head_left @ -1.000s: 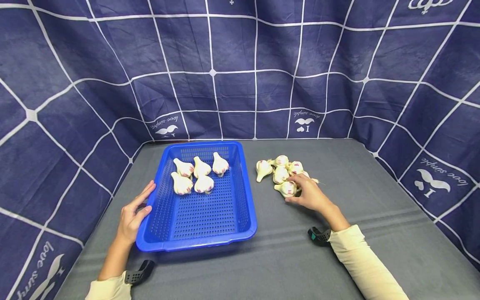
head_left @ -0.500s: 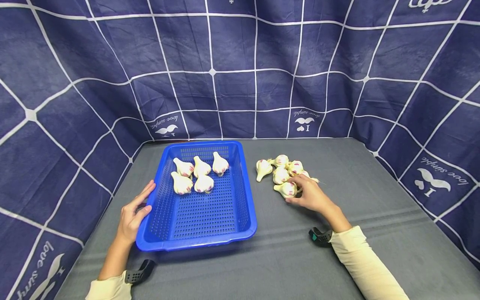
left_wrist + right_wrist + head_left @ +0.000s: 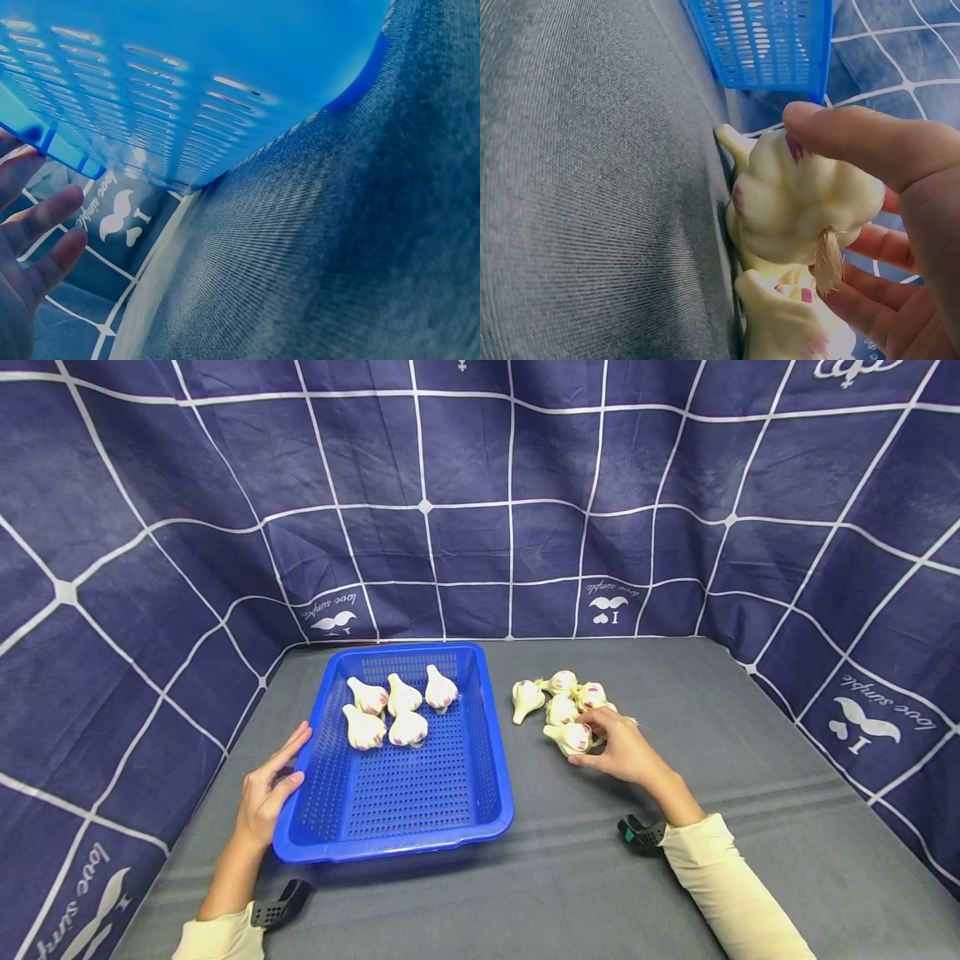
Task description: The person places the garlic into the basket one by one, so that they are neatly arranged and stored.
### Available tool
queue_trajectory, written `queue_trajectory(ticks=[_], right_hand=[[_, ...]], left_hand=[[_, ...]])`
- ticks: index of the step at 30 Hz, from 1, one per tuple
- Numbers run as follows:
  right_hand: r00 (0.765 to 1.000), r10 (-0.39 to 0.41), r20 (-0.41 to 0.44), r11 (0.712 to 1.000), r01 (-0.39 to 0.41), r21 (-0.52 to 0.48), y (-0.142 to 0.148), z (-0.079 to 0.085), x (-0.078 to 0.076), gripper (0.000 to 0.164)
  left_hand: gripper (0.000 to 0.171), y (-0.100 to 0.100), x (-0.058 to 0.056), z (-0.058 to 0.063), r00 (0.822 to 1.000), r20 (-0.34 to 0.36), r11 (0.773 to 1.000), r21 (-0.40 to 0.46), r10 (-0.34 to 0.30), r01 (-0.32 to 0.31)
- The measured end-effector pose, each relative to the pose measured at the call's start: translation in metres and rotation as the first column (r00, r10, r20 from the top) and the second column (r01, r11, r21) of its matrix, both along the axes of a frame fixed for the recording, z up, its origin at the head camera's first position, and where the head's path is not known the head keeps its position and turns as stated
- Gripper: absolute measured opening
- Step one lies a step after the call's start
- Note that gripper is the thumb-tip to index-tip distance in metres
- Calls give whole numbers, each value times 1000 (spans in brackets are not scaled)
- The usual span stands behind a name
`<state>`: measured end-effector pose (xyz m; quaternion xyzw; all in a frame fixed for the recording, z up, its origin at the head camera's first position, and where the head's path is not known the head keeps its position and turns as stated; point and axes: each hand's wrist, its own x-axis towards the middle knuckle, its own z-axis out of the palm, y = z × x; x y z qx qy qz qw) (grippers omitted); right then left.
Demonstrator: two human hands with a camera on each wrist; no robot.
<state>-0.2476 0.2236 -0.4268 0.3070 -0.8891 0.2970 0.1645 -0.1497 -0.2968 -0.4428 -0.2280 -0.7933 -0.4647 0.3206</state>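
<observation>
Between the thumb and fingers of my right hand is a white garlic bulb with purple marks, its stem pointing left. The right wrist view shows the thumb on top of this garlic bulb and the root tuft facing the camera. Several more garlic bulbs lie clustered just behind it. My left hand rests with extended fingers against the left rim of a blue perforated basket. In the left wrist view the fingers show beside the basket wall. Several garlic bulbs lie in the basket's back left part.
A grey cloth covers the table under everything. Behind and at both sides hangs a dark blue curtain with white grid lines. One garlic bulb lies nearest the basket's right wall.
My right hand has shifted slightly left, and the garlic bulb in its fingers has moved a little left with it. The left hand and the basket stay in place.
</observation>
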Motion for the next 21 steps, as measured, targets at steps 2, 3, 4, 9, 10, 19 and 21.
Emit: queue_trajectory(ticks=[2,3,4,9,10,19,21], right_hand=[[1000,0,11,1000,0,-15,-1,1,0,52],[1000,1,18,1000,-1,-23,-1,1,0,51],[1000,2,26,999,-1,-35,-1,2,0,51],[998,15,55,996,-10,-85,-1,3,0,49],[998,15,57,996,-10,-91,-1,3,0,49],[997,33,64,987,-22,-157,-4,8,0,52],[997,37,75,984,-23,-179,-6,9,0,53]], left_hand=[[49,0,1,1,1000,1,1000,-3,-5,5],[50,1,1,2,1000,2,1000,-2,-7,7],[50,1,1,2,1000,7,1000,0,-9,9],[50,1,2,2,999,37,1000,21,-13,13],[50,1,2,2,999,37,1000,22,-14,13],[49,0,1,1,1000,6,1000,11,-19,19],[49,0,0,1,1000,6,1000,11,-20,20]])
